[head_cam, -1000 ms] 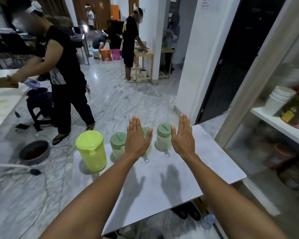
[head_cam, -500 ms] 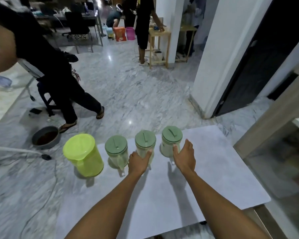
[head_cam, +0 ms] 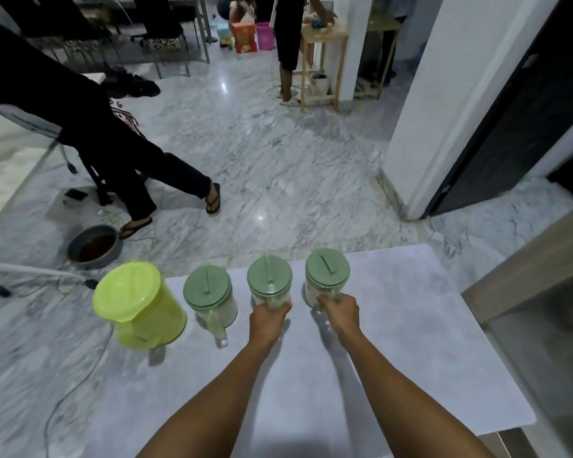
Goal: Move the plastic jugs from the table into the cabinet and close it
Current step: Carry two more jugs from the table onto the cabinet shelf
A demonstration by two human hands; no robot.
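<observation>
Several plastic jugs stand in a row along the far edge of the pale grey table (head_cam: 411, 342). At the left is a big lime-yellow jug (head_cam: 139, 305). Beside it stands a clear jug with a green lid (head_cam: 209, 294), its handle toward me and untouched. My left hand (head_cam: 268, 320) is closed around the handle of the middle green-lidded jug (head_cam: 269, 279). My right hand (head_cam: 339, 312) grips the handle of the rightmost green-lidded jug (head_cam: 327, 271). Both held jugs are upright; I cannot tell whether they touch the table.
The cabinet's wooden frame (head_cam: 523, 276) rises at the right edge of the table. A person's legs (head_cam: 153, 180) stride across the marble floor beyond the table, near a grey pan (head_cam: 93, 247) and cables. Another person stands by a wooden stand (head_cam: 321, 41) far back.
My hands went from flat and raised above the jugs down to their handles and closed on them. The camera tilted downward, and the person at the left stepped further left.
</observation>
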